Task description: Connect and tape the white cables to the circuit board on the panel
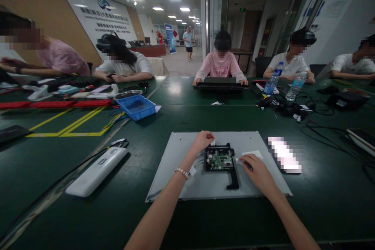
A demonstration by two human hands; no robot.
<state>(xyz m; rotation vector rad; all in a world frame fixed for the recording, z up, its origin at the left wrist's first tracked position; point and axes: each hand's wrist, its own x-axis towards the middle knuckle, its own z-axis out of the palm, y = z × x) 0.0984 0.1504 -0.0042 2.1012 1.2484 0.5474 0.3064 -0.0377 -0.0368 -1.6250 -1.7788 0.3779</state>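
Note:
A flat light-grey panel (pixel 187 189) lies on the table before me. On its middle sits a black plastic bracket (pixel 233 177) framing a green circuit board (pixel 218 161). My left hand (pixel 202 141) is at the bracket's far left corner, fingers pinched together, beside a small white piece; what they hold is hidden. To the right of the bracket, my right hand (pixel 256 168) has its thumb and fingers closed at a small whitish strip (pixel 238 161). Thin pale wires (pixel 199 163) run left from the board, and a white label (pixel 253 154) shows beyond the right hand.
A white power bank (pixel 98 172) with a cable lies left; a bright-screened phone (pixel 284 156) lies right. Farther off are a blue tray (pixel 137 107), water bottles (pixel 295 86) and tangled black cables (pixel 281 106). Several people sit around the table, one holding a black panel (pixel 221 86).

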